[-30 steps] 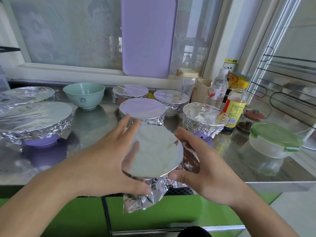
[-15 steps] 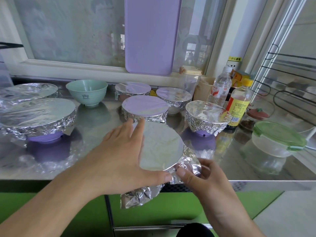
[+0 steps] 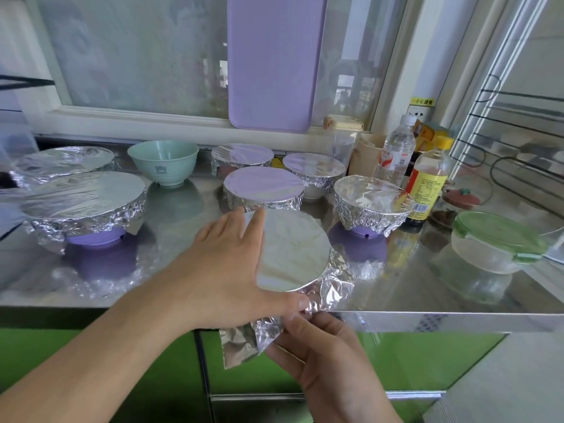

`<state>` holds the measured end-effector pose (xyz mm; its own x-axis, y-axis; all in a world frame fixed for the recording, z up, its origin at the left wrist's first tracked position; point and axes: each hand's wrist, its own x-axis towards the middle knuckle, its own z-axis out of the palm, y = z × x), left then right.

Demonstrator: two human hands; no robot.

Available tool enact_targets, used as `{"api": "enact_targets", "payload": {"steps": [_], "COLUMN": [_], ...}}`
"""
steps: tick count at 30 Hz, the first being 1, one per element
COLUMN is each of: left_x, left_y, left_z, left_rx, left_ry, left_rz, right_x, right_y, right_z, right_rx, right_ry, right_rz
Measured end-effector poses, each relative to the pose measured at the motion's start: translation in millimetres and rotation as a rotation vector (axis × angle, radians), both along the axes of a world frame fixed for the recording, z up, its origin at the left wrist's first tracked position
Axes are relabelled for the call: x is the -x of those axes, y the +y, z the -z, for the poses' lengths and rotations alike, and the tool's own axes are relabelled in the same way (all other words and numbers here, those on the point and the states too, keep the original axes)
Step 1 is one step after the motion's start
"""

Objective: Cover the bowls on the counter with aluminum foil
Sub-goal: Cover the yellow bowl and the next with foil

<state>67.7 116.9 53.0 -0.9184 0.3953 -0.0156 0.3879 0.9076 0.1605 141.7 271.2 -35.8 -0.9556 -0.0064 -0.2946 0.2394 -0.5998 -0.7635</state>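
Fingers of left hand [image 3: 225, 264] spread flat on foil top, thumb at near rim | right hand [image 3: 320, 352] fingers curled, pinching loose foil flap [image 3: 244, 340] below counter edge [image 3: 427, 317] | foil-covered bowl [image 3: 293, 251] at counter front, overhanging | 1 green bowl [image 3: 162, 161] uncovered | judgement: foil thin, tears easily; fold flap under the rim.

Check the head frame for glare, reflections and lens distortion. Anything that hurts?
Head view: daylight from the window, no harsh shadows. The steel counter mirrors the bowls; the foil under the hands reflects the left hand and nearly blows out. Wide-angle bending shows at the frame edges. Focus sharp throughout.
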Motion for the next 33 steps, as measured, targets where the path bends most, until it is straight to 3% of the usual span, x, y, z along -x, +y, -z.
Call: {"api": "enact_targets", "payload": {"steps": [10, 15, 23, 30, 33], "left_x": [1.0, 3.9, 2.5, 2.0, 2.9], "left_y": [-0.3, -1.1, -1.3, -0.5, -0.9], "left_z": [0.6, 2.9, 2.4, 3.1, 3.0], "left_rx": [0.028, 0.032, 0.026, 0.014, 0.011], "left_ry": [-0.003, 0.013, 0.034, 0.050, 0.048], "left_rz": [0.010, 0.021, 0.033, 0.027, 0.031], "right_x": [1.7, -2.8, 4.6, 11.8, 11.2], "right_y": [-14.9, -21.5, -40.9, -49.4, -38.8], "right_z": [13.6, 7.4, 7.4, -4.5, -14.5], "right_rx": [0.184, 0.121, 0.131, -0.275, -0.474], "right_ry": [0.000, 0.035, 0.043, -0.027, -0.022], "right_rz": [0.012, -0.154, -0.053, -0.106, -0.258]}}
